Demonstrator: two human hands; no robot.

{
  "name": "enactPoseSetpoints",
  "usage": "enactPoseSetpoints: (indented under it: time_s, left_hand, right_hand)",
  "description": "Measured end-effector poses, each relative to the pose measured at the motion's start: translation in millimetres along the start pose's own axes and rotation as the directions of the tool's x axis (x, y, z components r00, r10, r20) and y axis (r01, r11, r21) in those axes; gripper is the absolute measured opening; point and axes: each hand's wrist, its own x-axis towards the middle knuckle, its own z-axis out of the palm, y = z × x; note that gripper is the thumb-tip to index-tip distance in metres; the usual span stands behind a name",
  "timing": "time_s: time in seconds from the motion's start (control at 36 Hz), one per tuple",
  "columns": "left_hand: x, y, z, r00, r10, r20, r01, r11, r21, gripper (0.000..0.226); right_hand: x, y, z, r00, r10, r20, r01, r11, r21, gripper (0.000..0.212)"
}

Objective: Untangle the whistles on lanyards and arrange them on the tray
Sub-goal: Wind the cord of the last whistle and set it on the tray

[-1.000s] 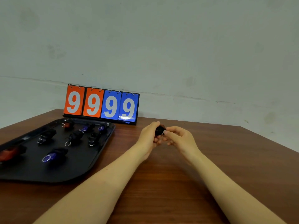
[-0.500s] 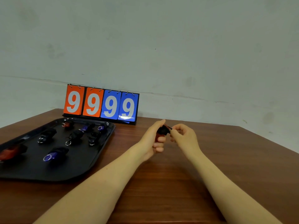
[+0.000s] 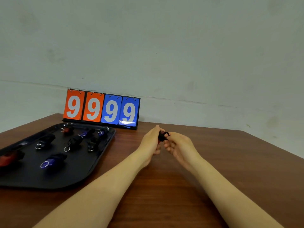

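Both hands met just right of the frame's centre, raised a little above the wooden counter [image 3: 213, 162]. The left hand [image 3: 150, 143] curled round a small dark whistle [image 3: 162, 136] wrapped in black lanyard, and the right hand [image 3: 179, 146] pinched it from the other side, fingers bent. Over at the left of the frame sat the black tray [image 3: 79, 171], with whistles laid out in rows: a blue one [image 3: 52, 161] nearest, a red one [image 3: 9, 157] at the left edge, darker ones behind. Behind the tray stood a flip scoreboard [image 3: 102, 109] reading 9999.
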Motion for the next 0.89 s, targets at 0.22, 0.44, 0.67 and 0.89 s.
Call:
enactPoseSetpoints:
  time_s: [0.22,0.44,0.67,0.89]
  left_hand:
    - [-2,4,5,0.994,0.012,0.112,0.002,0.993,-0.119,0.030]
    - [-12,11,0,0.993,-0.004,0.119,0.045,0.939,-0.342,0.031]
    - [-9,6,1,0.982,-0.127,0.139,0.181,0.839,-0.513,0.034]
    - [-9,8,7,0.959,-0.106,0.262,0.239,0.801,-0.548,0.030]
  right_hand:
    - [0,-6,-1,0.994,0.107,0.021,-0.108,0.928,0.356,0.012]
    - [0,-9,-1,0.970,0.190,0.153,-0.243,0.805,0.541,0.028]
    - [-4,-7,2,0.984,0.112,0.139,-0.168,0.852,0.496,0.010]
    - [0,-9,0,0.997,0.074,-0.013,-0.055,0.839,0.542,0.019]
